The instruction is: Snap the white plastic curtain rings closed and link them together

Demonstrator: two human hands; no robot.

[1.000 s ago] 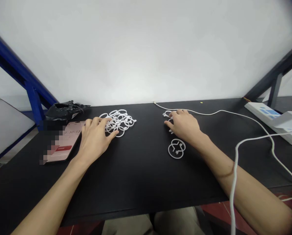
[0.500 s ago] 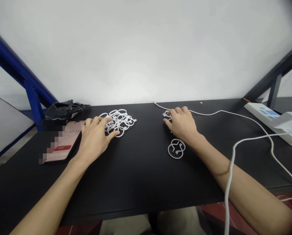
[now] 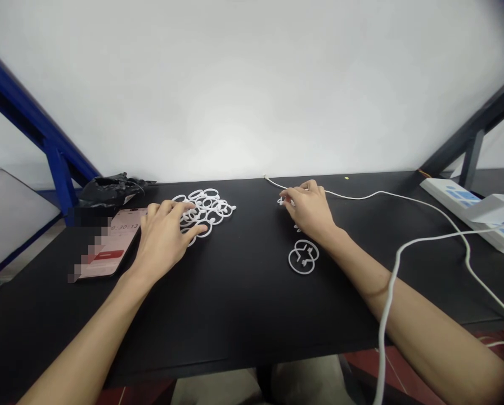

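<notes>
Across the black surface point(image 3: 239, 304), the left hand point(image 3: 164, 235) sits spread at the pile of white rings point(image 3: 212, 212) while the right hand point(image 3: 314, 211) pinches what looks like another ring point(image 3: 280, 201), mostly hidden, likely light and springy, best taken by its thin rim.

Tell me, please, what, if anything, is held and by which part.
The right hand apparently pinches a small white looped piece, exact spot hidden; whether the left hand grips the heaped white rings is unclear.
</notes>
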